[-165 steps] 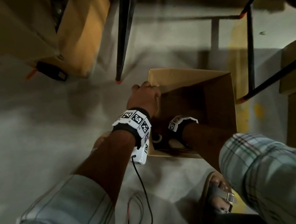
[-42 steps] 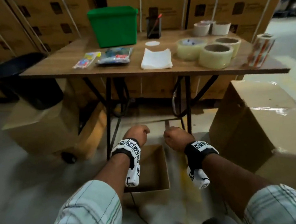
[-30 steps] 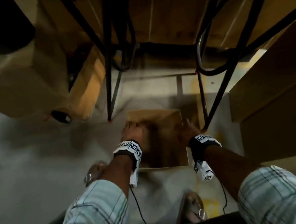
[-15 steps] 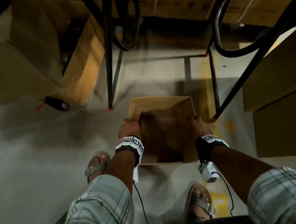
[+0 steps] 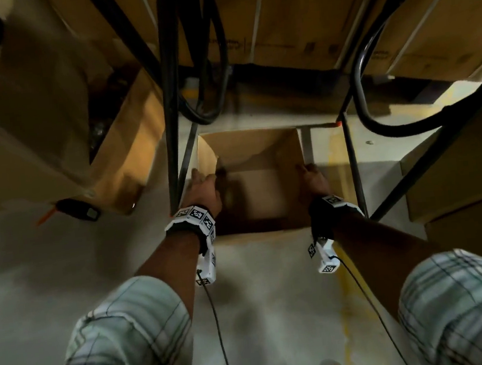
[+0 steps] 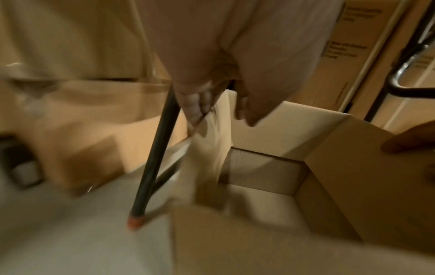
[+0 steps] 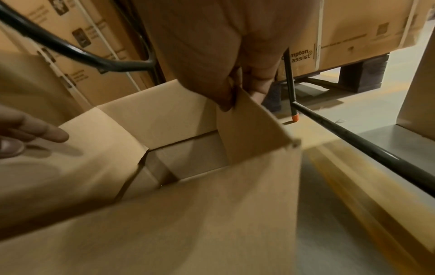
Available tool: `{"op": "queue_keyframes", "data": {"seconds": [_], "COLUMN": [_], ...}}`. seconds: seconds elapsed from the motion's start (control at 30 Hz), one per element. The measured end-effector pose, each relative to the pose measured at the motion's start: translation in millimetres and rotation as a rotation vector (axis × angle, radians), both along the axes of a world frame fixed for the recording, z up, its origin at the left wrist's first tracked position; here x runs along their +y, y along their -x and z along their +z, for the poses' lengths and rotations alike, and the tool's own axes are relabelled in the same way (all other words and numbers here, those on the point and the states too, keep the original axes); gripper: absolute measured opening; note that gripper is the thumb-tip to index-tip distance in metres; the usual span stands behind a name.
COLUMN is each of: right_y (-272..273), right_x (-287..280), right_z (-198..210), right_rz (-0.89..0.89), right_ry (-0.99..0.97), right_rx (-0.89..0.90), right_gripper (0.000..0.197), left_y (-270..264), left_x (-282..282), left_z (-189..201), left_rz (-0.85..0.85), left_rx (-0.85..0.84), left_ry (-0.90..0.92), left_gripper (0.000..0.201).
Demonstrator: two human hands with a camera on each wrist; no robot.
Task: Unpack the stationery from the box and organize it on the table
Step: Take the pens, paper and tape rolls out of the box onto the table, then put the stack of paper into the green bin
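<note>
An open brown cardboard box [image 5: 254, 148] sits under the table between its legs. My left hand [image 5: 204, 186] holds its left flap. In the left wrist view the left hand [image 6: 212, 104] pinches that flap, fingers outside and thumb inside. My right hand [image 5: 310, 175] holds the right side. In the right wrist view the right hand [image 7: 235, 89] pinches the right flap's top edge. The box [image 7: 153, 115] shows only bare cardboard inside, as does the box [image 6: 329, 167] in the left wrist view. No stationery is in view.
Black table legs [image 5: 170, 100] with orange feet flank the box, and a black hose [image 5: 374, 108] loops at the right. Large cartons stand at the left [image 5: 35, 129] and right [image 5: 456, 174]. A small black device [image 5: 79, 211] lies on the grey floor [image 5: 261, 299].
A second and a half ago I faced the table with both hands empty. Both hands then came down and took the box's sides. The box now lies farther from my feet, under the table.
</note>
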State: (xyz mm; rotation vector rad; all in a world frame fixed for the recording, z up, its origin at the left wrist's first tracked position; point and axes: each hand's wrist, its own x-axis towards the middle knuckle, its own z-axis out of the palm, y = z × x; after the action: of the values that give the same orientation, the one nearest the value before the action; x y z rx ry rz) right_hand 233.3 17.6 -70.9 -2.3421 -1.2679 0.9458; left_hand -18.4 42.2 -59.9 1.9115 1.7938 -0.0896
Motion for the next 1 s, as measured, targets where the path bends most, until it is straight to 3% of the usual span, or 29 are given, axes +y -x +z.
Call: {"op": "queue_keyframes", "data": {"seconds": [0.03, 0.13, 0.23, 0.3, 0.4, 0.5, 0.73, 1.0], "right_y": [-1, 6, 2, 7, 12, 18, 33, 48], "right_x": [7, 15, 20, 15, 7, -10, -72, -160], "right_z": [-1, 3, -21, -17, -10, 10, 118, 276], "right_rz": [0.011, -0.033, 0.219, 0.309, 0.367, 0.38, 0.616, 0.619], "right_ry": [0.019, -0.102, -0.1, 0.032, 0.139, 0.11, -0.09, -0.46], "right_rx": [0.006, 0.269, -0.002, -0.01, -0.136, -0.229, -0.436, -0.552], "right_gripper": [0.054, 0.044, 0.055, 0.069, 0.081, 0.082, 0.066, 0.046], "left_y": [-1, -6, -2, 2, 4, 0, -13, -11], "left_x": [8, 23, 28, 25, 15, -2, -62, -160], "left_z": [-1, 0, -6, -13, -13, 4, 129, 295], "left_rz": [-0.027, -0.038, -0.052, -0.091, -0.125, -0.143, -0.206, -0.228], "left_rx": [-0.035, -0.093, -0.036, 0.023, 0.078, 0.07, -0.065, -0.088], "left_ry": [-0.025, -0.052, -0.013, -0.004, -0.055, -0.094, -0.222, -0.442], "left_gripper": [0.053, 0.055, 0.056, 0.056, 0.057, 0.055, 0.053, 0.036]}}
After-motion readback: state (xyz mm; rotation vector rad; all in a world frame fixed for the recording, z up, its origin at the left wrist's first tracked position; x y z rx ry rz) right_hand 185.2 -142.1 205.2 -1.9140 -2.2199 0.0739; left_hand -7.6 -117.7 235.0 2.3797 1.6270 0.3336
